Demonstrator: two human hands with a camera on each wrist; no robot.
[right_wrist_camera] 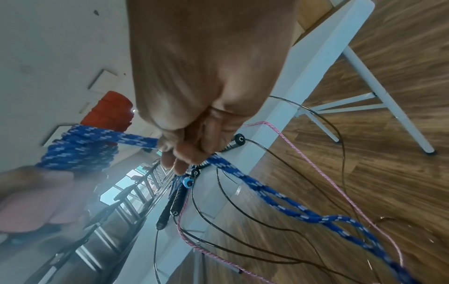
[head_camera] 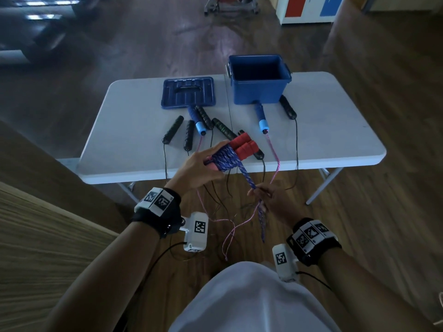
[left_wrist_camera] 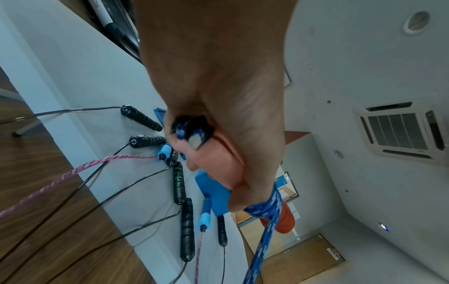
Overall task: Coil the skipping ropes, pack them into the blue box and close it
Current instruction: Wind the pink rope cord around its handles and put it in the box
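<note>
Currently my left hand (head_camera: 196, 165) grips the two red handles (head_camera: 245, 145) of the blue braided rope (head_camera: 248, 179), fingers curled round them, with several turns of that rope already wound about the handles right beside my fingers. From the coil one doubled length runs down and toward me to my right hand (head_camera: 269, 200), which pinches it between thumb and fingertips; below that pinch the loose tail hangs toward the floor. In the right wrist view the rope passes straight through the pinch and trails off past it.

Beyond the left-hand grip, on the white folding table (head_camera: 335, 140), lie the other ropes: black handles (head_camera: 173, 129) and two blue handles with light blue ends (head_camera: 197, 119), with thin black cords and a pink cord (head_camera: 275, 164) draped over the near table edge and hanging on either side of my right hand. Farther out from both hands stands the blue box (head_camera: 259, 88), open, its inside dark. Its lid (head_camera: 188, 92) lies flat on the table to the box's left, apart from it.
</note>
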